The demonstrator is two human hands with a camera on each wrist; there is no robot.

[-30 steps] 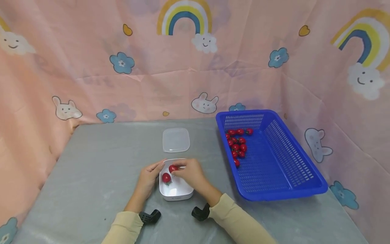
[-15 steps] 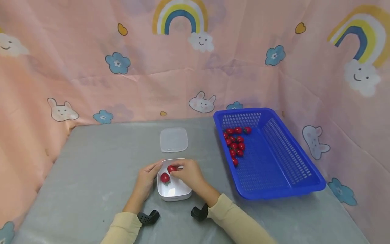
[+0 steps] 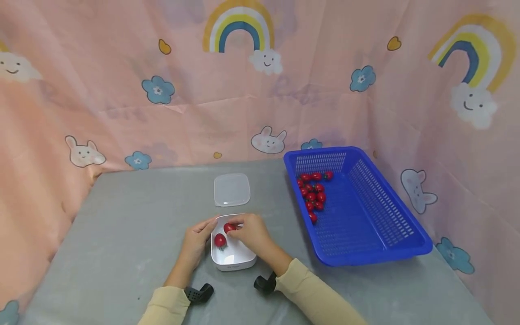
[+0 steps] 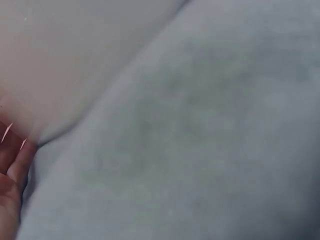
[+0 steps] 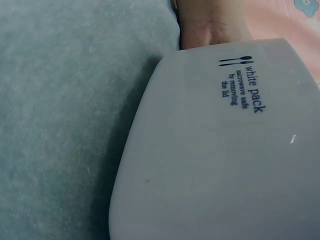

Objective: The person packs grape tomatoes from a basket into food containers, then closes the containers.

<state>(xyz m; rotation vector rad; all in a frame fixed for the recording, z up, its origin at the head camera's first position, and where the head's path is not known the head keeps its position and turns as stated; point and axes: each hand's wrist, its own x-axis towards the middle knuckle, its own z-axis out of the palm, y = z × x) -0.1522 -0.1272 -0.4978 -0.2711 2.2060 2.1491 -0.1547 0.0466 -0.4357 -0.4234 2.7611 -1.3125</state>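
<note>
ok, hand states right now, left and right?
Left hand: open, fingers against the side of the white container.
Right hand: holding a red tomato, pinched, over the container.

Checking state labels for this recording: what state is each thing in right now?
White container: upright, uncovered
Lid: off, flat on the table beyond the container
Loose tomato: lying inside the container
Second tomato: pinched by the right hand
Blue basket: upright, uncovered
Basket tomatoes: clustered along the basket's left side
Left hand: touching the container's left side

Smooth plastic container [image 3: 233,257], glossy tomatoes [image 3: 220,240], creased cloth backdrop [image 3: 195,122]
</note>
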